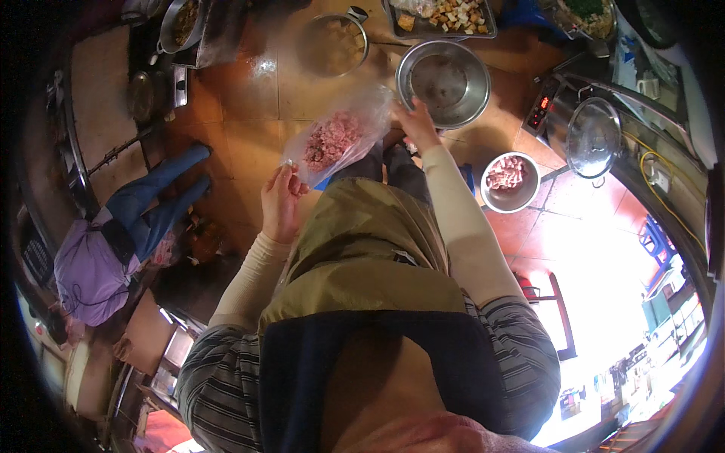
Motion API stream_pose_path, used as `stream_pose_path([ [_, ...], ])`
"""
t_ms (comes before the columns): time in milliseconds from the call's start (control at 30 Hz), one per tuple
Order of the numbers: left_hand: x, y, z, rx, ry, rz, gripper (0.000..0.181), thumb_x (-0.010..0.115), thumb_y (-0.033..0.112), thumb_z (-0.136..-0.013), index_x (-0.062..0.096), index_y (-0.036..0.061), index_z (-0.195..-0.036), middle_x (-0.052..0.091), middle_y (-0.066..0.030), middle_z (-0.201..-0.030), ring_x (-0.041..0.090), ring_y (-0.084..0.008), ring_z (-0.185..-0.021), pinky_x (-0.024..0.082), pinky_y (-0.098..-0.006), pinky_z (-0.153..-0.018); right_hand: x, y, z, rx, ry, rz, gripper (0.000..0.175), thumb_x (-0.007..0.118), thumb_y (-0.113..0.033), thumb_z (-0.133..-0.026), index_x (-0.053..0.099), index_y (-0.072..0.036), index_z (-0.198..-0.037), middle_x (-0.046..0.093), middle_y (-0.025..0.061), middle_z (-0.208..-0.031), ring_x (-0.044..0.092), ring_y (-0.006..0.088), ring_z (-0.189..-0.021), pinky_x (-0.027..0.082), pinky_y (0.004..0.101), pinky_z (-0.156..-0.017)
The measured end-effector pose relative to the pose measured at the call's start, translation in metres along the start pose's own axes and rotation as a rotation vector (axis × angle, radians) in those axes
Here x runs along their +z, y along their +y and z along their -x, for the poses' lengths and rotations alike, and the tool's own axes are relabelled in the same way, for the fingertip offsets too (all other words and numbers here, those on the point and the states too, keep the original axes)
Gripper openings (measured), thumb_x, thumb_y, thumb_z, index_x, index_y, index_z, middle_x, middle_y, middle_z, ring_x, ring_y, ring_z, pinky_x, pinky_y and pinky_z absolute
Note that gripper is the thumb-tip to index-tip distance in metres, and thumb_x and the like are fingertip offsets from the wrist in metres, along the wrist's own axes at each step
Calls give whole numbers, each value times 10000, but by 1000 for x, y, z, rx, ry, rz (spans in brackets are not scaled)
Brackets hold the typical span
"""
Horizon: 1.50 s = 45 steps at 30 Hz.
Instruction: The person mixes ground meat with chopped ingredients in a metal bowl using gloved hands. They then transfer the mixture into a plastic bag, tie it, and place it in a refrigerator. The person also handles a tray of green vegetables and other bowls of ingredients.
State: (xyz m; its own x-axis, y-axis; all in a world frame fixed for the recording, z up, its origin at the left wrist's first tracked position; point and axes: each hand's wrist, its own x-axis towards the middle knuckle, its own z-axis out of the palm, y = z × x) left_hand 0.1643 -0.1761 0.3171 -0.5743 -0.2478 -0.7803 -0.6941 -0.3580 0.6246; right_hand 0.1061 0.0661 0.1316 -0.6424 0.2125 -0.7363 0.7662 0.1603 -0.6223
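Note:
In the head view, a clear plastic bag holding ground meat hangs tilted between my hands. My left hand has its fingers closed on the bag's lower left end. My right hand is by the bag's upper right end, near the rim of a wide metal bowl with a little dark residue inside; whether it grips the plastic is unclear. To the right of my right forearm, a smaller metal bowl on the floor holds pieces of raw meat.
A pot with pale chunks stands beyond the bag, beside a tray of cubed food. A glass lid and an appliance with a lit red display are at the right. Another person is at the left.

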Motion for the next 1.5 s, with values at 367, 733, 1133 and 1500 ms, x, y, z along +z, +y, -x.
stream_pose_path([
  [367, 0, -7, 20, 82, -167, 169, 182, 495, 184, -955, 586, 27, -965, 438, 34, -691, 449, -90, -645, 419, -264, -655, -68, -49, 30, -172, -332, -354, 194, 592, -194, -882, 639, -20, -955, 653, 74, -951, 604, 159, -897, 475, 316, -791],
  [733, -5, -1, 28, 171, -157, 138, 168, 525, 162, -934, 597, 18, -984, 413, 38, -690, 456, -102, -664, 424, -270, -659, -98, -34, 44, -190, -324, -339, 207, 547, -155, -916, 610, -8, -1048, 638, 65, -983, 610, 137, -855, 499, 273, -763],
  [1133, -62, -63, -12, 92, -26, -81, 159, 529, 131, -926, 515, 84, -774, 401, 44, -683, 370, -68, -629, 339, -252, -594, -3, 160, -10, 183, -37, -48, 238, 520, -39, -875, 602, 26, -1089, 642, 87, -835, 624, 165, -646, 529, 278, -558],
  [1500, -106, -117, -41, -108, 218, -132, 157, 583, 133, -901, 506, 91, -770, 393, 43, -682, 385, -62, -638, 381, -250, -635, 103, 243, -162, -153, 943, 127, 413, 586, -152, -857, 510, -9, -1236, 488, 198, -1311, 396, 363, -1218, 297, 480, -1011],
])
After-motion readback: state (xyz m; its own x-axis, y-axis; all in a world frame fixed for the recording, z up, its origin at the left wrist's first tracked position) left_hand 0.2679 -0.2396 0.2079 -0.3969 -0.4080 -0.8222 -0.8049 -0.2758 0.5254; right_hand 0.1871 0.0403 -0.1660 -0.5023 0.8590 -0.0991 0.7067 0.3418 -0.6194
